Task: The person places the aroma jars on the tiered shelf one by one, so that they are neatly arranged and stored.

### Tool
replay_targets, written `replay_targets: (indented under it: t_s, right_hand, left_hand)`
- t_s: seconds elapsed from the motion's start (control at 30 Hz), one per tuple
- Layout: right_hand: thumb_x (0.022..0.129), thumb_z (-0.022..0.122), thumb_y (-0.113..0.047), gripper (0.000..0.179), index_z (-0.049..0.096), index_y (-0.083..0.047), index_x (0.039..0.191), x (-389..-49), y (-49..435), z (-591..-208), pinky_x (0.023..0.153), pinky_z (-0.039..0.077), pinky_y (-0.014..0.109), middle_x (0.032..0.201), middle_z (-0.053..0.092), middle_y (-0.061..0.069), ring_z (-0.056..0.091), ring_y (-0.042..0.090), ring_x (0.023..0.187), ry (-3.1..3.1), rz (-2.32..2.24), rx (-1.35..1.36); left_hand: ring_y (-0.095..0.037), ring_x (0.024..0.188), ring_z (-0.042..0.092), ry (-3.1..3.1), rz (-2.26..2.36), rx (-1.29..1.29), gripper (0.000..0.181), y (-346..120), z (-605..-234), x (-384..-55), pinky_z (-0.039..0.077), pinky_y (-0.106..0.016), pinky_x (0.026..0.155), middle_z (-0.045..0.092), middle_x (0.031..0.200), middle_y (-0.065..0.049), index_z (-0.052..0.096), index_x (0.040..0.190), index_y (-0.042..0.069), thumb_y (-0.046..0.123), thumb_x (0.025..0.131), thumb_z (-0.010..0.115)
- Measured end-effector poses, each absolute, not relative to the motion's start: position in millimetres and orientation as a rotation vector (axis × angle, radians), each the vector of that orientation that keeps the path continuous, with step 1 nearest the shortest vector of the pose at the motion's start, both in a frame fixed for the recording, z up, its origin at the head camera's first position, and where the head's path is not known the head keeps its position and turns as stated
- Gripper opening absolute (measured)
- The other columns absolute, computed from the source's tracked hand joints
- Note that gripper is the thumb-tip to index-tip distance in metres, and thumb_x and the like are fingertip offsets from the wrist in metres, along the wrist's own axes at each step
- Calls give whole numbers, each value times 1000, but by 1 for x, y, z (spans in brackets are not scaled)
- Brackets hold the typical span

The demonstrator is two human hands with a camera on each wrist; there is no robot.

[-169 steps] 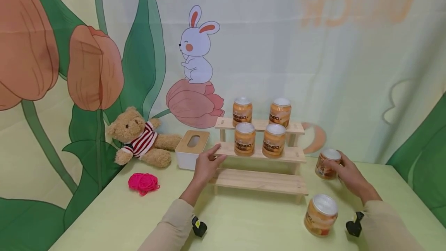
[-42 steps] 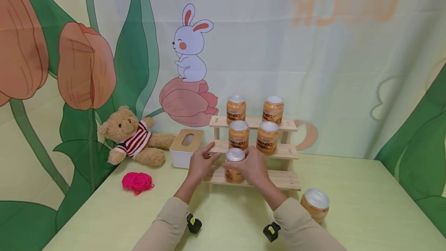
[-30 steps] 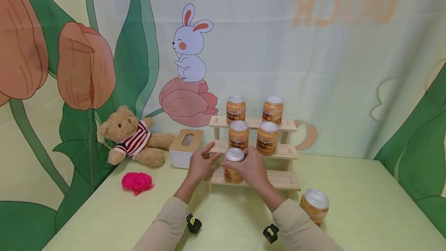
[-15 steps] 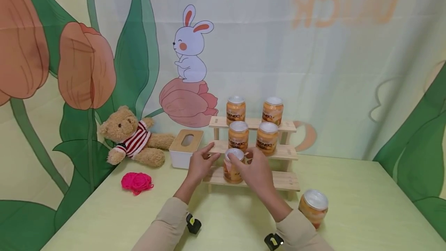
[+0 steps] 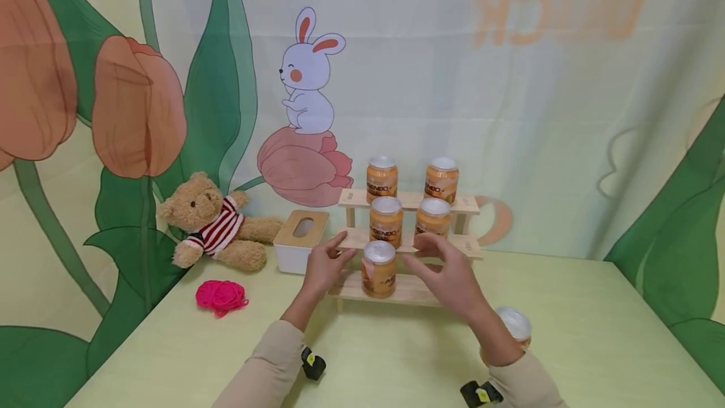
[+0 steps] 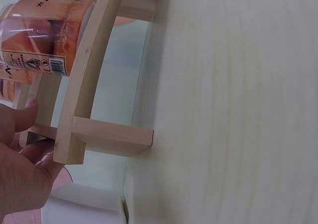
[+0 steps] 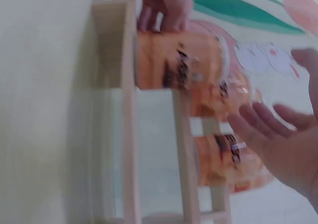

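A three-tier wooden display rack (image 5: 416,293) stands on the table. My left hand (image 5: 328,266) holds the left end of its middle tier; in the left wrist view the thumb is on one side of the board and fingers go behind it. An orange can (image 5: 378,276) with a silver lid stands upright on the left part of the lowest tier. To its right, apart from it, my right hand (image 5: 453,279) has its fingers spread and holds nothing. Two similar cans (image 5: 386,225) stand on the middle tier and two more cans (image 5: 382,182) on the top tier.
Another orange can (image 5: 517,326) stands on the table at the right, partly hidden by my right forearm. Left of the rack are a tissue box (image 5: 294,257), a teddy bear (image 5: 226,225) and a pink yarn bundle (image 5: 221,296). A printed curtain (image 5: 419,80) hangs behind.
My right hand carried the can from the table's right side to the lowest tier, turned it there, then let go and drew back rightward. My left hand has stayed at the rack.
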State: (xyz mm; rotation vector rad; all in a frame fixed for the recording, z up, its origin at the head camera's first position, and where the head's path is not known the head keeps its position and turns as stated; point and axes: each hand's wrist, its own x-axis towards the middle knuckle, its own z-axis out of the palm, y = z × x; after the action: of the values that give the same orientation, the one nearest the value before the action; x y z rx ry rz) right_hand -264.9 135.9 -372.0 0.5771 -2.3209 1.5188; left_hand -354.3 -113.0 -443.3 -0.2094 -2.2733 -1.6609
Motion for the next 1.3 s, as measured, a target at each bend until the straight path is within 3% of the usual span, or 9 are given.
replay_targets:
  t_s: [0.23,0.4,0.5,0.6,0.73,1.0,1.13,1.3]
  right_hand:
    - [92,75,-17,55,52,-2,139,-263,173,-361,95,51,45,128,60,17,57,34,120,-2360,1528,834]
    - [90,77,-19,65,47,-4,146,-266,208,-355,100,45,51,138,55,19,54,33,125,-2486,1470,916]
    - [89,78,-17,65,48,-7,146,-270,237,-358,103,44,50,140,56,13,52,33,128,-2593,1422,957]
    - [90,76,-13,63,48,-7,146,-273,267,-366,103,44,47,140,56,12,51,32,129,-2687,1441,1021]
    - [91,70,-7,60,46,-4,146,-281,300,-384,101,45,41,141,53,21,52,31,128,-2754,1612,1145]
    - [91,70,-5,74,30,10,150,-294,337,-429,101,46,40,145,45,29,49,30,131,-2571,2182,1550]
    - [90,72,-9,69,37,9,147,-295,342,-439,101,46,39,143,48,27,52,28,127,-2558,2234,1567]
    - [89,71,-1,61,44,9,143,-297,342,-454,100,47,42,136,57,24,58,27,119,-2530,2372,1548]
  left_hand:
    - [-18,99,68,-2282,-1682,-207,52,-115,-443,-355,44,-18,56,57,141,-10,59,140,8,19,92,74]
    - [-19,99,67,-2262,-1688,-206,52,-114,-444,-356,43,-18,56,57,140,-10,59,140,7,19,92,75]
    - [-19,98,67,-2266,-1692,-213,53,-113,-443,-356,44,-18,56,58,140,-9,59,140,7,19,92,75]
    - [-18,97,67,-2272,-1686,-201,52,-114,-443,-355,45,-17,57,58,139,-9,60,140,9,19,91,75]
    - [-18,98,67,-2261,-1692,-196,52,-115,-443,-355,44,-18,56,58,140,-10,60,140,9,19,91,75]
    - [-19,102,67,-2279,-1699,-187,53,-115,-445,-355,45,-18,57,56,142,-8,59,141,12,20,91,75]
    - [-20,103,68,-2276,-1699,-197,53,-115,-444,-355,46,-18,58,57,142,-8,58,142,11,21,92,74]
    - [-22,106,67,-2273,-1701,-197,52,-113,-442,-353,48,-17,61,56,142,-9,58,141,9,18,92,74]
